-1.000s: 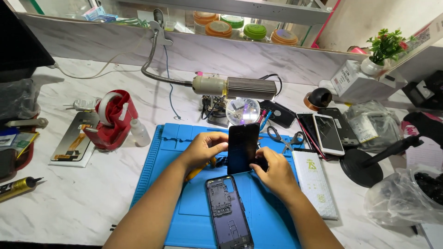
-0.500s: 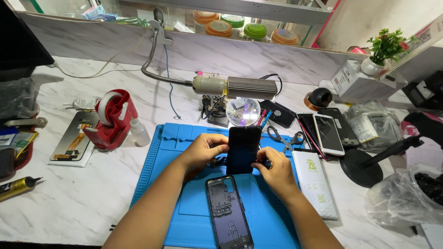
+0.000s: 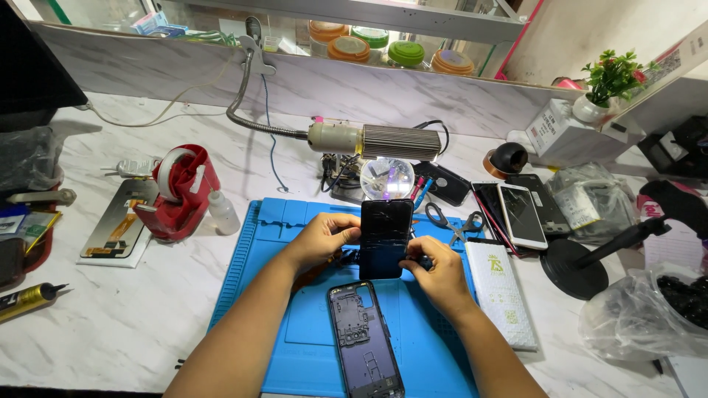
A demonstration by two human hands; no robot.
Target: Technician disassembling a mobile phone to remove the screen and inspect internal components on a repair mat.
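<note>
A cracked black phone screen (image 3: 386, 237) is gripped upright by the left hand (image 3: 318, 239) and right hand (image 3: 436, 271) above an opened phone frame (image 3: 363, 337) on a blue mat (image 3: 258, 265).

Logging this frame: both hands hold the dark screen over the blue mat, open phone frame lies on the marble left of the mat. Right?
Not quite. The head view shows the phone frame lying on the blue mat itself, just below the hands. Both the left hand and right hand do hold the screen.

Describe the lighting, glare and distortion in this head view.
Head view: bright, even light; soft shadows under the left hand and right hand; glare on the round glass magnifier lens and cracked black phone screen; wide-angle bowing along the white marble worktop edges; sharp focus throughout.
</note>
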